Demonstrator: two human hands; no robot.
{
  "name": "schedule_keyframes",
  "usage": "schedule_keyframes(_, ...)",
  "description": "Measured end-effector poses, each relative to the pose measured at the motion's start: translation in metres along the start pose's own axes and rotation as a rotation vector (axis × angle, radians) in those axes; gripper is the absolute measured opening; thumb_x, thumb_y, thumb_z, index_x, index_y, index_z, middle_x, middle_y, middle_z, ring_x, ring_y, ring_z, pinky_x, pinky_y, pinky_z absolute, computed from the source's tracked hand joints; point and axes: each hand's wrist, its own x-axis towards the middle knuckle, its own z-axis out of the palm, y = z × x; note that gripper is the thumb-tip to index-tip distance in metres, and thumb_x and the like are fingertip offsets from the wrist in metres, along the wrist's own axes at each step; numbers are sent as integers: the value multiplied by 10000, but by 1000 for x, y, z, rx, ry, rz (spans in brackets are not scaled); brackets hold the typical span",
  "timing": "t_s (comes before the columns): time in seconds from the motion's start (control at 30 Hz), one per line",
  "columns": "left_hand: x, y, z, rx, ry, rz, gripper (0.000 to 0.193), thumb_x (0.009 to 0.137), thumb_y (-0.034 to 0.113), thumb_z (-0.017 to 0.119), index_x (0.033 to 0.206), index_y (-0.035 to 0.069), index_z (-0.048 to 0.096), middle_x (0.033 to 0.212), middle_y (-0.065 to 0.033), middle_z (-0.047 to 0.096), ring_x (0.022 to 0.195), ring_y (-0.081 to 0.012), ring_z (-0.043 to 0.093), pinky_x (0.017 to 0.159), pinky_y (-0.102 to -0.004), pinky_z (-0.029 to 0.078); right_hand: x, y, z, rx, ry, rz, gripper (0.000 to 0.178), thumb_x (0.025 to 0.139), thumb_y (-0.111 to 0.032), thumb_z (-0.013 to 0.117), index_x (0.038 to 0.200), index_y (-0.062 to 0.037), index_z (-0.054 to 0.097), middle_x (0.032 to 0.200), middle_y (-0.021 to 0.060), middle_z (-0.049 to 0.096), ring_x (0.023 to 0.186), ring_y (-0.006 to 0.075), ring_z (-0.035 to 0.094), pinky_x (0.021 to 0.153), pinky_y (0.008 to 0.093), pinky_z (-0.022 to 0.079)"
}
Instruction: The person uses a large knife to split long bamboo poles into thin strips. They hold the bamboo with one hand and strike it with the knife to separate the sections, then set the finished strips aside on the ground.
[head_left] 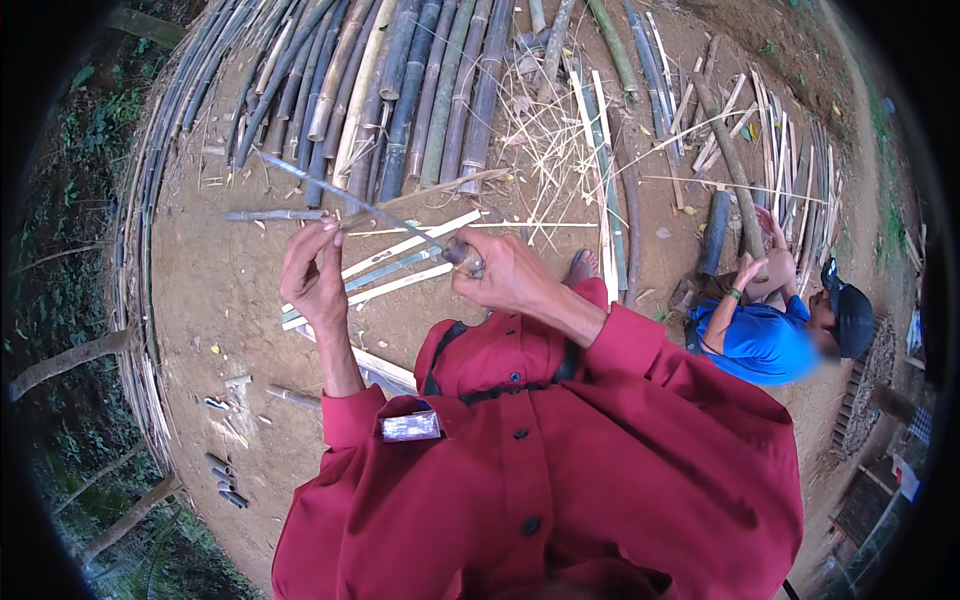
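My right hand point(512, 278) is wrapped round the wooden handle of a long-bladed machete point(405, 224). The blade slants away to the far left, past my left hand. With thumb and fingers pinched together, my left hand point(316, 275) grips the near end of a thin, blurred bamboo strip point(450, 190). This strip slants off to the right and crosses the blade in the view. Just beyond my left fingertips a short dark bamboo piece point(270, 215) lies on the ground. Split bamboo slats point(405, 262) lie below and between my hands.
Bamboo poles point(430, 90) are stacked at the far side. Loose shavings point(550, 150) and long slats point(605, 180) lie right of them. At the right, a person in a blue shirt point(765, 340) holds a brownish pole point(735, 165). Short bamboo offcuts point(225, 480) lie at the near left.
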Motion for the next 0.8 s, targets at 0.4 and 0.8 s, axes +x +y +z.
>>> schedule_keyframes(0.4,8,-28,-12,99,242,-133,172,793,-65,647,948,10,657,986,-118,633,907,-157,596,777,-253,502,61,85,-2,-59,-170,35,404,673,-245,594,1009,-21,589,689,215,618,675,395,622,662,475,492)
schedule_keyframes(0.8,26,-15,21,126,333,-151,165,824,-51,611,977,2,642,1022,-150,623,941,-212,608,825,-303,542,93,218,-58,-187,-348,120,428,680,-263,622,1040,-35,585,769,227,632,716,382,627,681,450,499)
